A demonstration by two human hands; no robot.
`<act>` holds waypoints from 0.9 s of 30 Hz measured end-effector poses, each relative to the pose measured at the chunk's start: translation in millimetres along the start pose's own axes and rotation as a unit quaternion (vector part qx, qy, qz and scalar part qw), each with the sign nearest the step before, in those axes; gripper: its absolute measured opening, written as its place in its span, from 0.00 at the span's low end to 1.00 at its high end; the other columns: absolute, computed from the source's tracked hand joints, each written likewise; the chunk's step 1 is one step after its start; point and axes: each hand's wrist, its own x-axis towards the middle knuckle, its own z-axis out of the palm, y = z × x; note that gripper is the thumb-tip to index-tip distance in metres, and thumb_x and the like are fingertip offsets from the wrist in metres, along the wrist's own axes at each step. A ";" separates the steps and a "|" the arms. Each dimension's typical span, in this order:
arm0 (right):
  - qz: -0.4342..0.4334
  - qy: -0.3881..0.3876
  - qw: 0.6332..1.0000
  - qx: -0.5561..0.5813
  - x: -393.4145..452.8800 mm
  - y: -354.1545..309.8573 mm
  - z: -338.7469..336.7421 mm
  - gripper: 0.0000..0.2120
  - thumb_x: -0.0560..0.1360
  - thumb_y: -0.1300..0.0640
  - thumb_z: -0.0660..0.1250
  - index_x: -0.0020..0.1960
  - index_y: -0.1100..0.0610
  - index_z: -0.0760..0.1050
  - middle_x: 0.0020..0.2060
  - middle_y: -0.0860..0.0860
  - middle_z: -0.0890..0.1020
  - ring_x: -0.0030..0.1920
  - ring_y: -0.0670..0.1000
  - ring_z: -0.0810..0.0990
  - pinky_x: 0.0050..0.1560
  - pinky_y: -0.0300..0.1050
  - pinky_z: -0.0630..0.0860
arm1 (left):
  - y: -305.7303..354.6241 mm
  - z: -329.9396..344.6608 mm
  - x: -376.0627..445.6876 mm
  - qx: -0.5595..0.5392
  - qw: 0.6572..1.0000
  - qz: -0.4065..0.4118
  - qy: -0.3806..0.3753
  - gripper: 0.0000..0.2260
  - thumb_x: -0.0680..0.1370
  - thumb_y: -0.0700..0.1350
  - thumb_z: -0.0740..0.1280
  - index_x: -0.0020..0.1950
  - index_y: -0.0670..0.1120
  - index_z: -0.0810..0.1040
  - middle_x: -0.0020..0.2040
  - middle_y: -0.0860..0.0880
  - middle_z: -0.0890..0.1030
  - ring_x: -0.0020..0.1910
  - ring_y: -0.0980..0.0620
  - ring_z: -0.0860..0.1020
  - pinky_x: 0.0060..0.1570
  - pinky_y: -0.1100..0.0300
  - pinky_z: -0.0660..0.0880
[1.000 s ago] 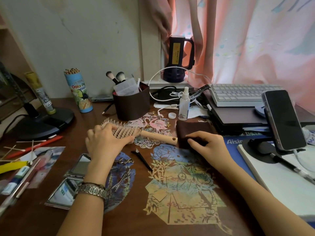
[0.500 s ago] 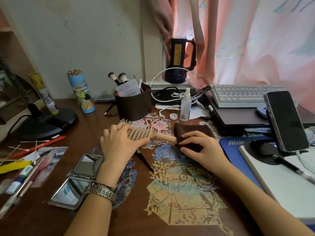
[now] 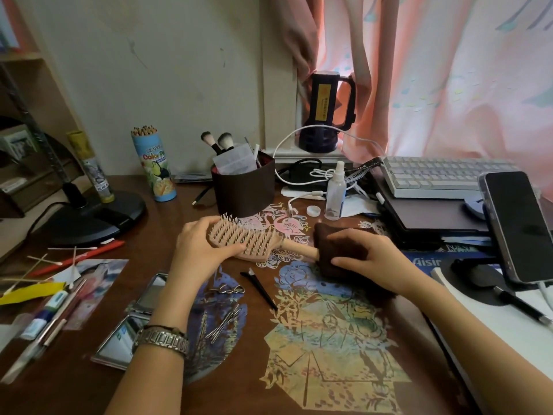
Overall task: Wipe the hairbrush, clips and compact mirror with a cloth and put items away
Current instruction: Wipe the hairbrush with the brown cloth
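Hairbrush (image 3: 251,241) head in left fingers (image 3: 233,250); right fingers (image 3: 344,260) apparently clasp cloth (image 3: 332,244) round handle.

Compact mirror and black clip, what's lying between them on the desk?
Head view: silver hairpins and a small metal clip; the left forearm also crosses there.

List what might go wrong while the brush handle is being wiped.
The hairbrush lies close to the spray bottle; a wide stroke by the right hand with the brown cloth might topple it. The left hand presses on the bristles, which may bend. The left forearm hangs over the open compact mirror and could nudge it.
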 end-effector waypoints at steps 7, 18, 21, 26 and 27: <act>-0.020 0.027 0.998 -0.051 -0.2 5.2 14.8 0.19 0.71 0.49 0.71 0.61 0.44 0.75 0.52 0.39 0.78 0.53 0.43 0.76 0.56 0.45 0.74 | -2.8 4.2 3.0 -0.012 1.000 0.013 -0.018 0.30 0.66 0.50 0.78 0.66 0.52 0.72 0.61 0.48 0.71 0.60 0.48 0.72 0.58 0.55 0.70; -0.048 0.059 0.994 -0.079 12.2 -7.8 33.5 0.18 0.72 0.48 0.70 0.61 0.44 0.75 0.53 0.41 0.79 0.55 0.45 0.74 0.55 0.43 0.72 | 1.6 9.3 2.2 -0.002 0.999 0.041 -0.035 0.31 0.63 0.54 0.79 0.63 0.53 0.73 0.59 0.51 0.72 0.58 0.50 0.73 0.59 0.52 0.74; -0.051 0.066 0.993 -0.088 16.8 -13.1 37.2 0.18 0.72 0.48 0.70 0.62 0.44 0.75 0.53 0.42 0.79 0.54 0.45 0.75 0.54 0.43 0.73 | 4.3 12.3 1.9 0.001 0.998 0.046 -0.042 0.31 0.63 0.54 0.79 0.63 0.54 0.73 0.59 0.51 0.71 0.59 0.50 0.72 0.60 0.50 0.74; -0.055 0.075 0.991 -0.099 20.2 -17.7 40.7 0.18 0.73 0.48 0.69 0.62 0.45 0.74 0.52 0.42 0.78 0.52 0.46 0.74 0.50 0.43 0.74 | 6.4 17.0 1.8 0.001 0.998 0.057 -0.041 0.31 0.63 0.54 0.79 0.63 0.53 0.73 0.57 0.52 0.70 0.58 0.51 0.73 0.58 0.53 0.74; -0.056 0.073 0.991 -0.101 19.8 -18.0 40.6 0.18 0.73 0.48 0.69 0.62 0.45 0.74 0.52 0.42 0.78 0.52 0.46 0.74 0.50 0.43 0.74 | 6.1 17.6 1.8 0.002 0.998 0.060 -0.037 0.31 0.63 0.53 0.79 0.63 0.53 0.74 0.57 0.52 0.70 0.57 0.51 0.73 0.58 0.54 0.74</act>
